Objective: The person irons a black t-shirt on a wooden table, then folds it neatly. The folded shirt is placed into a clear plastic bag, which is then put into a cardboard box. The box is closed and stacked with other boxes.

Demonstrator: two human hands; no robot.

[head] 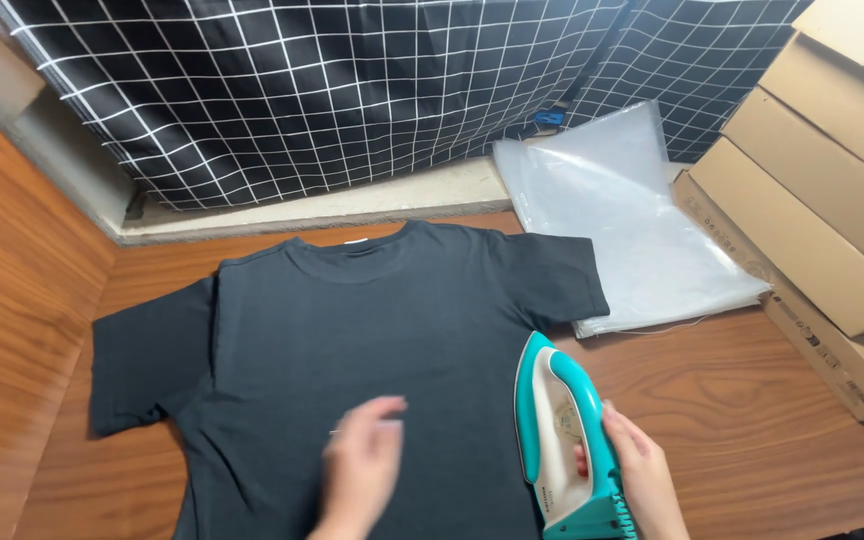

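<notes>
A black T-shirt lies spread flat on a wooden table, collar toward the far side. My right hand grips the handle of a teal and white iron, which rests on the shirt's right edge with its tip pointing away from me. My left hand hovers blurred over the lower middle of the shirt, fingers apart, with nothing in it.
A stack of clear plastic bags lies at the far right of the table. Cardboard boxes are stacked along the right edge. A black cloth with a white grid hangs behind. A wooden panel stands at the left.
</notes>
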